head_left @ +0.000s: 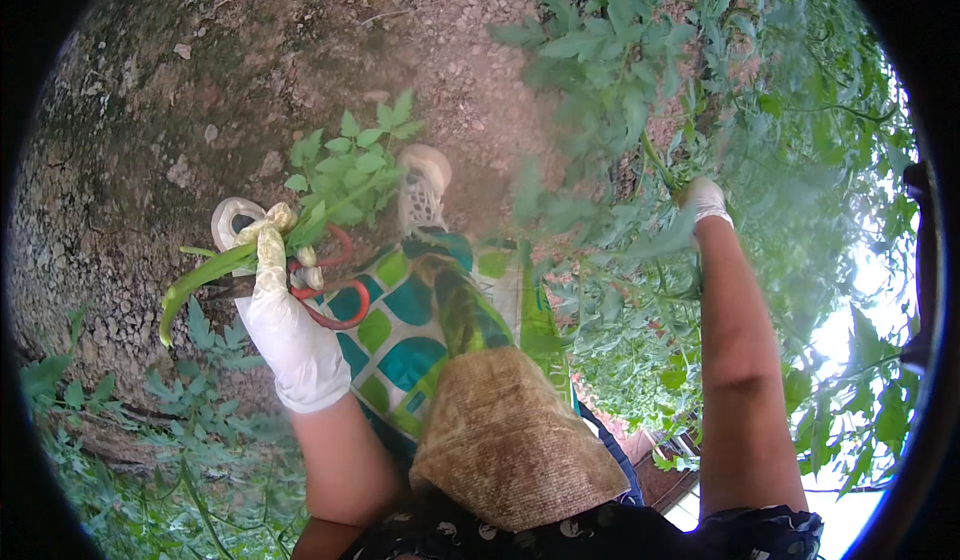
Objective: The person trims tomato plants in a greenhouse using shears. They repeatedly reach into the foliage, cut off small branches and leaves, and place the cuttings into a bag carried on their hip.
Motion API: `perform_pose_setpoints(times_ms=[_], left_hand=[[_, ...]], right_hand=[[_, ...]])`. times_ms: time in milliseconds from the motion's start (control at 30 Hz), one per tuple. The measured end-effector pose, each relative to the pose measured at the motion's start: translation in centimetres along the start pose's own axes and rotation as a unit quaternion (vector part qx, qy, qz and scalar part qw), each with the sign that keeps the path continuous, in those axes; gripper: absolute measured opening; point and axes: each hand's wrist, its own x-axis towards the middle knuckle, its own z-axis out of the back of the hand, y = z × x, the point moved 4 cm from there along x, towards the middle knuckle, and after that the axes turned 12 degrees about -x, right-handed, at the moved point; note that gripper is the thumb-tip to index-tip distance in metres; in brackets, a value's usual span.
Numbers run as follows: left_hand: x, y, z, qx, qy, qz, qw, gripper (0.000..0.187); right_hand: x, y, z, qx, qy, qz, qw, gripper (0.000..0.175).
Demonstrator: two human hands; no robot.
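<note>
My left hand (pixel 274 275), in a soiled white glove, holds a cut green stem (pixel 202 269) with a leafy shoot (pixel 349 170) at its upper end. The same hand holds scissors with red handles (pixel 352 305); their dark blades point left and are partly covered by the hand and stem. On the right, my right hand (pixel 703 196), also gloved in white, is closed round a green stem (pixel 656 158) of a tomato plant (pixel 615 49). Leaves hide part of its fingers.
Tomato foliage (pixel 810 109) fills the right side, and more leaves (pixel 202 410) grow at lower left. Bare soil (pixel 187 94) lies ahead. A pale shoe (pixel 424 173), a green-patterned sheet (pixel 405 327) and a brown woven cloth (pixel 510 440) are below me. A pale ring-like thing (pixel 223 224) shows behind my left hand.
</note>
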Motion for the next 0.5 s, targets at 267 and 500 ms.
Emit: perform_pose_setpoints(times_ms=[267,500], left_hand=[[-0.4,0.2,0.0,0.013,-0.007,-0.009,1.0,0.021],[-0.3,1.0,-0.2,0.032,-0.017,0.01,0.999,0.019]], right_hand=[[-4.1,6.3,9.3,-0.089,-0.172,0.099,0.976,0.021],[-29.2,7.2,11.5,0.3,-0.129,0.379,0.866,0.012]])
